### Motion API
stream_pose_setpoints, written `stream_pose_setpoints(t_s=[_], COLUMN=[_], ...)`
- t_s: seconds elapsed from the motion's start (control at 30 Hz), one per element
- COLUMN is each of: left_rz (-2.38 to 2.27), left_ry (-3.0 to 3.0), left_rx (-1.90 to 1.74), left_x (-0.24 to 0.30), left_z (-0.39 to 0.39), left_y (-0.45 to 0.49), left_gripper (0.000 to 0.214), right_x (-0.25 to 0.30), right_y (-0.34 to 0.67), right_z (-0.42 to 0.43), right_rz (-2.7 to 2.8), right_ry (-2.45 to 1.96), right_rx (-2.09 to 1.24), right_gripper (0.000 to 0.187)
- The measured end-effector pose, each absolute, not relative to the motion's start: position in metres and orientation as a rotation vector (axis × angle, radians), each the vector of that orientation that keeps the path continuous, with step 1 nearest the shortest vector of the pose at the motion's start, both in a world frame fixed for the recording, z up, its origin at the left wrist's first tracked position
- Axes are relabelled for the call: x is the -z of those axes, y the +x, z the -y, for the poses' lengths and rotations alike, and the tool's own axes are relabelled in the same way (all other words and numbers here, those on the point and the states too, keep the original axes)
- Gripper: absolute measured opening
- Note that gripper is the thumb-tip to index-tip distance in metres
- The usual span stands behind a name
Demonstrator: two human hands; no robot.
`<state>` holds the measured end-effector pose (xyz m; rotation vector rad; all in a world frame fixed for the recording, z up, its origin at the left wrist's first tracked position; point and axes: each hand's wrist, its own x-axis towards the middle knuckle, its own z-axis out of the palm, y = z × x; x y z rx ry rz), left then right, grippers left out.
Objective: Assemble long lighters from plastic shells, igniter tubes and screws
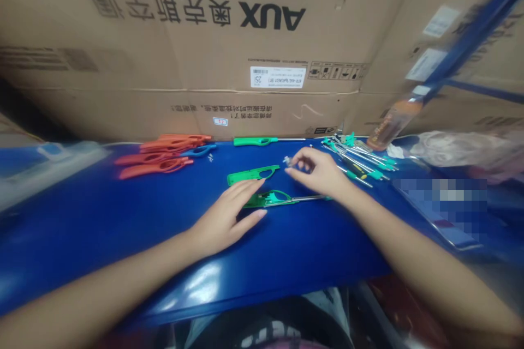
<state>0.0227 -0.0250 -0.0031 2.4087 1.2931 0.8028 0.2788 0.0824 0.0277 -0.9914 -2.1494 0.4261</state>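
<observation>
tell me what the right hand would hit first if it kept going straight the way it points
Probably the green plastic utility-lighter shell, whose end lies just ahead of the right hand and the small metal part at its fingertips. Depth is unclear, so the hand might pass just above it.

Two hands point(223, 221) point(317, 172); three green gas-lighter casings point(252, 175) point(268, 199) point(254, 141); one small metal part point(287, 161); one blue casing point(200, 150); about four orange casings point(155, 168).
</observation>
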Motion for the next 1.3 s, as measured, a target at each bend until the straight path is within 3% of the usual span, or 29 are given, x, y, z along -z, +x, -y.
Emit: stream_pose_setpoints(t_s=[0.13, 0.23, 0.43, 0.8, 1.3], left_rz=[-1.261, -1.170, -1.121, -1.097, -1.085], left_ry=[2.176, 2.046, 1.984, 2.170, 2.258], left_rx=[-1.079, -1.156, -1.188, -1.163, -1.067], left_x=[0.005, 0.006, 0.006, 0.005, 0.004], left_z=[0.026, 0.028, 0.028, 0.026, 0.026], left_y=[0.029, 0.032, 0.031, 0.027, 0.027], left_gripper=[0.052, 0.041, 0.038, 0.031, 0.036], right_x=[-0.023, -0.019, -0.012, -0.025, -0.017], right_y=[0.245, 0.238, 0.238, 0.248, 0.250], right_z=[-0.034, -0.018, -0.019, -0.023, -0.036], right_rz=[2.244, 2.357, 2.330, 2.282, 2.408], right_ry=[-0.769, -0.602, -0.481, -0.526, -0.475], right_rx=[-0.627, -0.420, -0.403, -0.509, -0.318], right_gripper=[0.010, 0.007, 0.015, 0.008, 0.013])
